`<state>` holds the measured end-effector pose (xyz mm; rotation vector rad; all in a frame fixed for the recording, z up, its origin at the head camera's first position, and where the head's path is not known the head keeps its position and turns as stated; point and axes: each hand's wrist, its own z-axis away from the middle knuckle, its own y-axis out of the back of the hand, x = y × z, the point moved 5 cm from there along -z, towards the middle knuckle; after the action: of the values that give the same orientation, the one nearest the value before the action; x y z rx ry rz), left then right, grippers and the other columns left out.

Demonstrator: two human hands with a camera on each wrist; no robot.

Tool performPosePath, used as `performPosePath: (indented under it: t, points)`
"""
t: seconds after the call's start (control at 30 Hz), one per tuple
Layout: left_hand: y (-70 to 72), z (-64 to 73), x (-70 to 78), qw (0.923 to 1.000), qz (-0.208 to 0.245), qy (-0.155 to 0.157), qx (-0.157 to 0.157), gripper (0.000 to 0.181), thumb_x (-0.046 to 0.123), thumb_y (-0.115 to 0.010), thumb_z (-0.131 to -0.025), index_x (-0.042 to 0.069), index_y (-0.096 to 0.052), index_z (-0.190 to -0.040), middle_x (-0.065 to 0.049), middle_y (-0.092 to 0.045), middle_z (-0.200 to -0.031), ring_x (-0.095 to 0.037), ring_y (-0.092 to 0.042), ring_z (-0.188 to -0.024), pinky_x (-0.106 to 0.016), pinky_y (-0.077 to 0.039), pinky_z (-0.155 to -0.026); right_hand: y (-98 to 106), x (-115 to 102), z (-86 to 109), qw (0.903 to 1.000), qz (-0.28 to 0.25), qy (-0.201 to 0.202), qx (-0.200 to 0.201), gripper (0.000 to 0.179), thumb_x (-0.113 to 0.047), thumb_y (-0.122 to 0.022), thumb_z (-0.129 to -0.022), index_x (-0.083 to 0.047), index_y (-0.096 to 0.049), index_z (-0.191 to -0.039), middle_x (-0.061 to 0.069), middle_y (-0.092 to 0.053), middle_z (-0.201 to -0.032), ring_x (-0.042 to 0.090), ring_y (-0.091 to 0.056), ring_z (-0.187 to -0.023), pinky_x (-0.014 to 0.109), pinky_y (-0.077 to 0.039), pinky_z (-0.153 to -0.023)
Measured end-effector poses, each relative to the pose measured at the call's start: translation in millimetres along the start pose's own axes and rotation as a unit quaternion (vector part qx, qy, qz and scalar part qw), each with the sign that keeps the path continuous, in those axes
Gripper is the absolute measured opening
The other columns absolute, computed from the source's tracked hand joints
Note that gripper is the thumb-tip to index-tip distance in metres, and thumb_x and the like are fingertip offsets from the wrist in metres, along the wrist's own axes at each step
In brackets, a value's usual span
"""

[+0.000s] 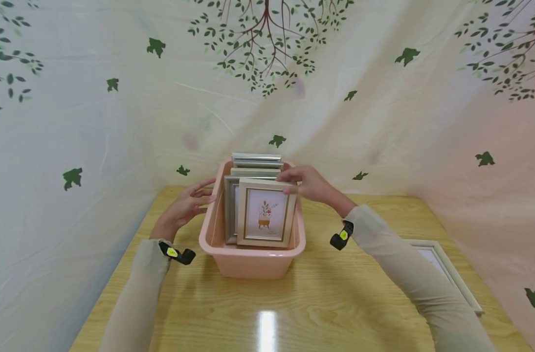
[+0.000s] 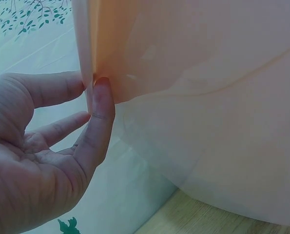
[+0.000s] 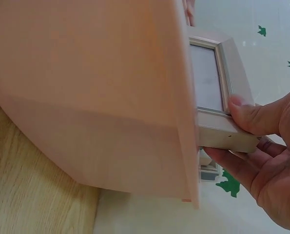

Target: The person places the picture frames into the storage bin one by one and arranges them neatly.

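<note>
A pink plastic tub [image 1: 253, 264] stands on the table with several picture frames upright inside it. At its front is a cream picture frame [image 1: 267, 215] with a potted-plant print. My right hand [image 1: 309, 185] grips that frame by its upper right corner, thumb on the face and fingers behind, as the right wrist view shows on the frame [image 3: 227, 131]. My left hand [image 1: 186, 205] pinches the tub's left rim between thumb and fingers; in the left wrist view the hand [image 2: 52, 131] holds the rim edge. Behind the cream frame, a grey-silver frame [image 1: 230, 210] shows on the left.
Another picture frame [image 1: 452, 269] lies flat at the table's right side, partly hidden under my right sleeve. The wooden table [image 1: 197, 313] extends toward me. A white cloth [image 1: 320, 117] printed with leaves and branches hangs behind and at both sides.
</note>
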<state>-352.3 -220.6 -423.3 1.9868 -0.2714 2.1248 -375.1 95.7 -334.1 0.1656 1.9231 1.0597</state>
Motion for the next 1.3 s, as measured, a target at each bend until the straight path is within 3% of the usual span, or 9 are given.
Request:
performPosePath:
  t: [0.5, 0.83, 1.3]
  points:
    - [0.5, 1.0, 1.2, 1.0, 0.004, 0.003, 0.0, 0.069, 0.011, -0.058, -0.104, 0.015, -0.024, -0.163, -0.027, -0.036, -0.155, -0.006, -0.061, -0.11, -0.023, -0.058, -0.088, -7, 2, 1.4, 0.9998, 0.005, -0.008, -0.019, 0.033, -0.003, -0.078, -0.088, -0.001, -0.072, -0.12, 0.017, -0.072, -0.123, 0.034, -0.069, -0.114, 0.049, -0.054, -0.101]
    - [-0.6, 2.5, 1.7, 0.9999, 0.01, 0.002, -0.005, 0.07, 0.01, -0.058, -0.103, 0.014, -0.022, -0.164, -0.029, -0.035, -0.155, -0.004, -0.062, -0.108, -0.023, -0.058, -0.089, -11, 3, 1.3, 0.9991, -0.019, -0.017, -0.034, 0.033, 0.002, -0.077, -0.086, 0.0, -0.073, -0.119, 0.017, -0.073, -0.121, 0.033, -0.07, -0.113, 0.045, -0.056, -0.1]
    - [-1.9, 2.6, 3.1, 0.9998, 0.012, -0.005, -0.012, 0.07, 0.01, -0.057, -0.104, 0.014, -0.022, -0.164, -0.03, -0.034, -0.156, -0.004, -0.063, -0.108, -0.023, -0.057, -0.088, -21, 1, 0.2, 0.9981, 0.008, -0.019, -0.059, 0.032, 0.0, -0.077, -0.087, -0.002, -0.073, -0.119, 0.016, -0.072, -0.123, 0.032, -0.068, -0.117, 0.045, -0.055, -0.102]
